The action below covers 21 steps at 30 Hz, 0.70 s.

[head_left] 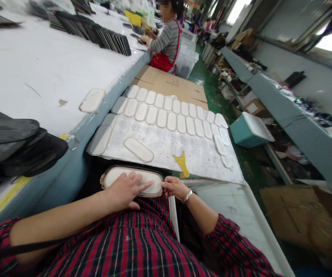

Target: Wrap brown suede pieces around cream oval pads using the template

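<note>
Panel (114, 176) held before a checked shirt (143, 240)

Left hand (125, 190) lies spread across it; right hand (175, 187) pinches its right end; edge work looks in hand; next move seems to want steady hold, careful pinch.

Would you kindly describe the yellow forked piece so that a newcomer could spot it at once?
Start from the big pale board ahead, with rows of white oval pieces towards its far side. Near its front edge, just beyond the right hand, lies a flat yellow piece, its forked end pointing away. Its colour and forked shape set it apart from the white ovals.
</note>
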Available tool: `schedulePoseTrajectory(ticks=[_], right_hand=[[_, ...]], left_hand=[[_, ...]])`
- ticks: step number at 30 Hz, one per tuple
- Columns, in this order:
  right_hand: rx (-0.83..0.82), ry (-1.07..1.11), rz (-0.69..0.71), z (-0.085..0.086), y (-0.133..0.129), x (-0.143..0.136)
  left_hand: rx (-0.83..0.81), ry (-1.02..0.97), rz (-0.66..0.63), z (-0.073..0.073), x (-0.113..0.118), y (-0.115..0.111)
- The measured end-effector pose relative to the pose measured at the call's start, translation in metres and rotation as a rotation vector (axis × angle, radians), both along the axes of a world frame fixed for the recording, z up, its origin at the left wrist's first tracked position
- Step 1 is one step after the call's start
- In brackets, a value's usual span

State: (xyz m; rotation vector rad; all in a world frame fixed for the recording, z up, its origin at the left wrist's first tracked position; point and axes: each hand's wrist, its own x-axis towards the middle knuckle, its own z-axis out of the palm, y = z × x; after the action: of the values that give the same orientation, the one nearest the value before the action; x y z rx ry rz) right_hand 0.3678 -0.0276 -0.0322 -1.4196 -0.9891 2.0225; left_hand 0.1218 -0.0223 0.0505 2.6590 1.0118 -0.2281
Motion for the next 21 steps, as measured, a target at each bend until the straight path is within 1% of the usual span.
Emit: schedulePoseTrajectory(ticks=[1, 2, 3, 4, 6, 7, 8, 9, 10, 12, 13, 17, 21], right_hand=[[0.006, -0.021, 0.006, 0.003, -0.001, -0.001], [0.017, -0.039, 0.006, 0.005, -0.002, -0.002], [0.028, -0.054, 0.005, 0.007, -0.003, -0.003], [0.036, -0.067, 0.006, 0.008, -0.003, -0.004], [0.029, -0.070, 0.009, 0.009, -0.004, -0.006], [0.015, -0.056, 0.010, 0.009, -0.004, -0.007], [-0.005, -0.029, 0.010, 0.009, -0.005, -0.008], [-0.026, 0.006, 0.007, 0.009, -0.005, -0.008], [-0.043, 0.041, -0.002, 0.008, -0.005, -0.008], [-0.067, 0.099, -0.020, 0.005, -0.006, -0.007], [-0.076, 0.119, -0.029, 0.004, -0.007, -0.007], [-0.112, 0.169, -0.048, 0.000, -0.008, -0.006], [-0.108, 0.153, -0.047, 0.000, -0.008, -0.007]], left_hand=[[-0.074, -0.114, 0.056, 0.002, -0.011, 0.003], [-0.160, -0.266, 0.147, 0.002, -0.024, 0.006], [-0.242, -0.453, 0.288, 0.000, -0.040, 0.010], [-0.327, -0.668, 0.474, -0.004, -0.057, 0.013], [-0.466, -1.067, 0.910, -0.017, -0.090, 0.019], [-0.581, -1.205, 1.066, -0.027, -0.103, 0.021], [-0.677, -1.242, 1.118, -0.037, -0.113, 0.021], [-0.771, -1.256, 1.129, -0.047, -0.118, 0.021], [-0.865, -1.257, 1.109, -0.056, -0.120, 0.020], [-1.004, -1.265, 1.049, -0.070, -0.118, 0.017], [-1.059, -1.286, 1.026, -0.075, -0.115, 0.015], [-1.204, -1.367, 0.970, -0.084, -0.110, 0.014], [-1.266, -1.423, 0.946, -0.091, -0.115, 0.015]])
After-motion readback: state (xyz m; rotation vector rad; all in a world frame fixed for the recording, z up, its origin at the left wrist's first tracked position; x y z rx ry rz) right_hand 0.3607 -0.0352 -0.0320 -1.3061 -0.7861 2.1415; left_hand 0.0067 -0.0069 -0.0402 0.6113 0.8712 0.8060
